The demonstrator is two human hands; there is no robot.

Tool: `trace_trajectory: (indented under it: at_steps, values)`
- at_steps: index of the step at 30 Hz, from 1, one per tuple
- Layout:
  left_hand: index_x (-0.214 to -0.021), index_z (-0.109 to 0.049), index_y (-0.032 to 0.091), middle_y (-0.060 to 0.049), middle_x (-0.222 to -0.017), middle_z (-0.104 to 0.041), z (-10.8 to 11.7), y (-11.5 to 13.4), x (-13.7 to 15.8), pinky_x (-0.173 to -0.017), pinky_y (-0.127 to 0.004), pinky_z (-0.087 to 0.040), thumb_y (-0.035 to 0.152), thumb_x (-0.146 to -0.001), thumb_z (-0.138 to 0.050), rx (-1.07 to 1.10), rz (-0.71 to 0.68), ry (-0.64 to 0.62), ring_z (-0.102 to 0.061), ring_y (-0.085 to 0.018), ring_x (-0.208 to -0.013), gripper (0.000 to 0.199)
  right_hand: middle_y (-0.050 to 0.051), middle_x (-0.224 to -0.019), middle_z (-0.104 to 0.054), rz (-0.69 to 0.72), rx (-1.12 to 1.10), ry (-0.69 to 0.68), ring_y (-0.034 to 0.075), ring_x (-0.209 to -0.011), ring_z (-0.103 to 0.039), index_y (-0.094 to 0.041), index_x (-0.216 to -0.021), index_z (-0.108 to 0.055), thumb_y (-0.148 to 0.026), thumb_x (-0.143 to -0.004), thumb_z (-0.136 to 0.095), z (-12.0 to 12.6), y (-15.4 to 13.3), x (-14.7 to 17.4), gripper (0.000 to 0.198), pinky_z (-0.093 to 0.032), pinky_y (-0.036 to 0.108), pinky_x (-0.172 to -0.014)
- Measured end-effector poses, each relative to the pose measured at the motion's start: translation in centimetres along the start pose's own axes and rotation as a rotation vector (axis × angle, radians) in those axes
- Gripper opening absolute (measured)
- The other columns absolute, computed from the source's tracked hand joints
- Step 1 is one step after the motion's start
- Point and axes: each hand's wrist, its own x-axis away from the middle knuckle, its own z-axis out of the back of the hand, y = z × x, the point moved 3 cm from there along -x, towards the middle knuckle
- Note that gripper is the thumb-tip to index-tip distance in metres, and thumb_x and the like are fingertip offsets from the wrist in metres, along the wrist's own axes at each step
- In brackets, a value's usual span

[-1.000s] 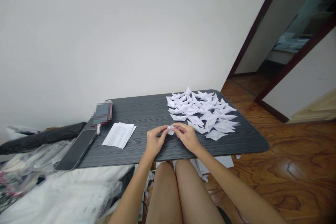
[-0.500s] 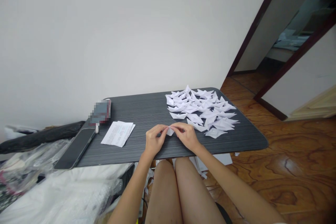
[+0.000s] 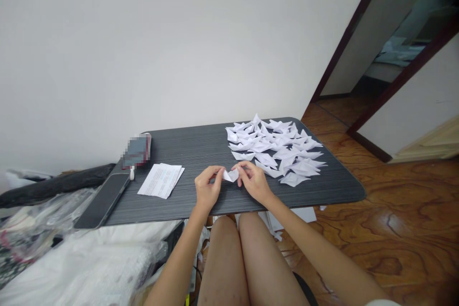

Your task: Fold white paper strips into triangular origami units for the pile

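Between my two hands, over the front part of the dark table [image 3: 201, 148], is a small white folded paper boat [image 3: 231, 175]. My left hand [image 3: 208, 185] pinches its left end between thumb and fingers. On the other end, my right hand [image 3: 253, 181] has its thumb and fingertips closed. The boat's middle dips and its two ends point up. Just beyond my right hand lies a spread of several white paper boats [image 3: 276, 146], some overlapping. A small stack of printed paper sheets [image 3: 160, 180] rests to the left of my left hand.
A dark phone [image 3: 103, 201] lies at the table's left edge, with a pixelated device [image 3: 138, 151] behind it. Plastic-wrapped white packages [image 3: 89, 263] are at lower left. Paper pieces [image 3: 303, 214] lie below the table, and a pale wall [image 3: 179, 48] stands behind it.
My hands have moved slightly apart, and the paper between them has gone from a small narrow shape to a wider, opened boat form.
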Motion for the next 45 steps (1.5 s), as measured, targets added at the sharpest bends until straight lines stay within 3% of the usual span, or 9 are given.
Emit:
trace_trajectory:
  at_steps: [7, 13, 17, 20, 27, 30, 34, 37, 45]
  values:
    - [-0.082, -0.056, 0.014, -0.006, -0.079, -0.06, -0.5, -0.2, 0.1, -0.063, -0.02, -0.045, 0.021, -0.081, -0.041, -0.112, -0.029, -0.035, -0.057, -0.011, -0.069, 0.016, -0.004, -0.047, -0.048, 0.048, 0.043, 0.064, 0.011, -0.042, -0.052, -0.019, -0.08, -0.047, -0.033, -0.084, -0.036, -0.1, 0.3, 0.0, 0.019, -0.042, 0.022, -0.047]
    - [-0.089, -0.048, 0.016, -0.002, -0.071, -0.058, -1.0, -1.1, 0.5, -0.055, -0.018, -0.04, 0.021, -0.083, -0.037, -0.234, 0.004, -0.098, -0.054, -0.009, -0.056, 0.014, 0.0, -0.06, -0.056, 0.096, 0.048, 0.006, 0.011, -0.045, -0.053, -0.019, -0.101, -0.047, -0.026, -0.084, -0.035, -0.1, 0.1, 0.1, 0.022, -0.044, 0.022, -0.047]
    - [-0.087, -0.048, 0.016, -0.001, -0.069, -0.057, -0.9, -1.1, 0.6, -0.055, -0.018, -0.04, 0.023, -0.083, -0.037, -0.247, -0.004, -0.089, -0.054, -0.009, -0.055, 0.013, 0.006, -0.079, -0.059, 0.285, 0.166, -0.08, 0.014, -0.065, -0.057, -0.019, -0.093, -0.056, -0.016, -0.082, -0.033, 0.1, -0.9, 0.3, 0.025, -0.047, 0.027, -0.064]
    - [-0.088, -0.047, 0.016, -0.002, -0.071, -0.057, -0.7, -1.1, 0.5, -0.055, -0.018, -0.041, 0.023, -0.083, -0.036, -0.224, 0.028, -0.094, -0.055, -0.009, -0.057, 0.014, 0.009, -0.092, -0.057, 0.373, 0.185, -0.091, 0.017, -0.085, -0.055, -0.017, -0.093, -0.054, -0.013, -0.079, -0.04, 0.3, -1.4, 0.5, 0.021, -0.046, 0.03, -0.074]
    - [-0.091, -0.045, 0.016, -0.004, -0.078, -0.059, -0.6, -1.3, 0.4, -0.059, -0.02, -0.044, 0.024, -0.084, -0.035, -0.086, 0.081, -0.133, -0.056, -0.01, -0.06, 0.015, 0.007, -0.092, -0.056, 0.262, 0.065, -0.125, 0.014, -0.074, -0.056, -0.017, -0.089, -0.05, -0.019, -0.078, -0.046, 0.4, -0.1, 0.3, 0.012, -0.049, 0.026, -0.066]
    - [-0.102, -0.046, 0.016, -0.005, -0.087, -0.058, -0.4, -0.8, 0.3, -0.067, -0.022, -0.045, 0.022, -0.085, -0.034, -0.085, 0.02, -0.189, -0.057, -0.011, -0.07, 0.022, 0.007, -0.094, -0.057, 0.259, 0.061, -0.123, 0.015, -0.079, -0.056, -0.018, -0.083, -0.052, -0.019, -0.079, -0.046, 0.4, 0.3, 0.2, 0.008, -0.049, 0.027, -0.068]
    - [-0.114, -0.045, 0.021, -0.007, -0.105, -0.051, -0.3, 0.0, 0.3, -0.082, -0.028, -0.042, 0.022, -0.083, -0.038, -0.136, -0.13, -0.359, -0.053, -0.015, -0.092, 0.032, 0.006, -0.089, -0.058, 0.276, 0.085, -0.115, 0.015, -0.078, -0.056, -0.018, -0.082, -0.053, -0.018, -0.079, -0.046, 0.8, 0.3, 0.2, 0.008, -0.047, 0.028, -0.071]
    - [-0.11, -0.049, 0.022, -0.008, -0.111, -0.045, -0.1, 0.0, 0.3, -0.084, -0.03, -0.041, 0.025, -0.08, -0.045, -0.14, -0.153, -0.442, -0.05, -0.017, -0.097, 0.031, 0.007, -0.091, -0.058, 0.288, 0.102, -0.126, 0.015, -0.082, -0.055, -0.017, -0.082, -0.052, -0.017, -0.08, -0.044, 1.1, 0.1, 0.1, 0.008, -0.046, 0.028, -0.073]
    - [-0.093, -0.053, 0.015, -0.009, -0.097, -0.052, -0.2, 0.1, 0.1, -0.072, -0.025, -0.047, 0.018, -0.08, -0.042, 0.015, -0.058, -0.414, -0.052, -0.015, -0.089, 0.017, 0.008, -0.093, -0.056, 0.356, 0.203, -0.199, 0.016, -0.089, -0.053, -0.017, -0.083, -0.05, -0.014, -0.081, -0.041, 0.9, -0.5, 0.3, 0.009, -0.043, 0.03, -0.08]
